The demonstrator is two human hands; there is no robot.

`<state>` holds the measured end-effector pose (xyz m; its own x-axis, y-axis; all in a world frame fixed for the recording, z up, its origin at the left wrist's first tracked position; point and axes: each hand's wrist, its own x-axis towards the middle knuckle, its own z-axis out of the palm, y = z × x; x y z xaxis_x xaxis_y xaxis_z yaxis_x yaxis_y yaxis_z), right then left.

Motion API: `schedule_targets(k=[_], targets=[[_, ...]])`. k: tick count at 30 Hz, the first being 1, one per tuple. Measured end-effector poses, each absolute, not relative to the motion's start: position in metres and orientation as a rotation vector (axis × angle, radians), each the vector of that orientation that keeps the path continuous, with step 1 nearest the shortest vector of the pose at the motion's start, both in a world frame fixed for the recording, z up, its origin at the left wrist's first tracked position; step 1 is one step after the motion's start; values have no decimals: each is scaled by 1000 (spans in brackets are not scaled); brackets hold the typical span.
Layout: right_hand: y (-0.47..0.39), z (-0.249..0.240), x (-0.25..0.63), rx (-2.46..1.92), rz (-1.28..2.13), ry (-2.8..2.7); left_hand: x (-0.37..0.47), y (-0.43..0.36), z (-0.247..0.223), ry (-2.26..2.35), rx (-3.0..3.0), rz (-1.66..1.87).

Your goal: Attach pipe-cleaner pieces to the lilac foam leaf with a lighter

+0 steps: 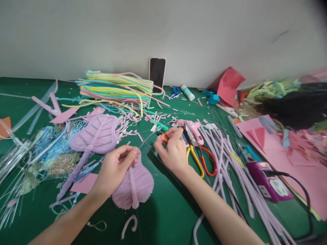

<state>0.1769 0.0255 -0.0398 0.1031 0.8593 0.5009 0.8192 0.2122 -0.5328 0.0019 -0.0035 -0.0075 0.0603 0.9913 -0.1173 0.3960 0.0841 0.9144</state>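
Note:
My left hand point(116, 166) pinches the narrow end of a lilac fan-shaped piece point(145, 182) made of fuzzy pipe cleaners, with a thick rib down its middle. Thin dark wires extend up and to the right from its fingertips. My right hand point(173, 148) closes around a small orange and black object point(165, 138), mostly covered by the fingers, so its kind is unclear. Beyond my left hand lies a lilac leaf-shaped fan point(95, 134) with a wrapped handle. Scissors with red and yellow handles point(209, 166) and a pink glue gun point(196, 131) lie just past my right hand.
Bundled coloured pipe cleaners point(114, 90) and a propped phone point(157, 73) are at the back, beside a glue stick point(187, 92). Loose lilac pipe cleaners point(230, 170) and a purple corded device point(268, 182) lie right. Blue tassels point(52, 141) lie left. A curled lilac piece point(129, 224) is in front.

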Motion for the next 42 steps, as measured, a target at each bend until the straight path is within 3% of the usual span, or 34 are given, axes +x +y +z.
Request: schedule_targets(k=[42], targets=[[38,-40,191,-1712,-25,-1456,1,-3,-8,1473,1461,830]])
